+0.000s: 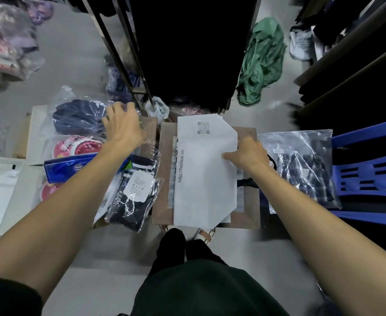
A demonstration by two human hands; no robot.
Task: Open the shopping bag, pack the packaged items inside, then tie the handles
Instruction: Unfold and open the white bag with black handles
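A flat, folded white shopping bag [204,169] with a QR code and printed web address lies on brown cardboard [248,215] in front of me. My right hand [248,156] pinches its right edge. My left hand [123,126] reaches left, fingers spread over a clear packet holding navy clothing [78,116]; whether it grips the packet is unclear. Near my left forearm lie a pink packaged item [73,147], a blue packet [66,166] and a black-and-white garment in clear plastic [135,199]. A plaid garment in plastic [301,169] lies to the right.
A blue plastic chair [370,176] stands at the right under the plaid packet. A dark clothes rack [187,49] rises straight ahead. A green cloth [260,62] lies on the floor beyond. White boxes [5,185] sit at the left. My feet are below the cardboard.
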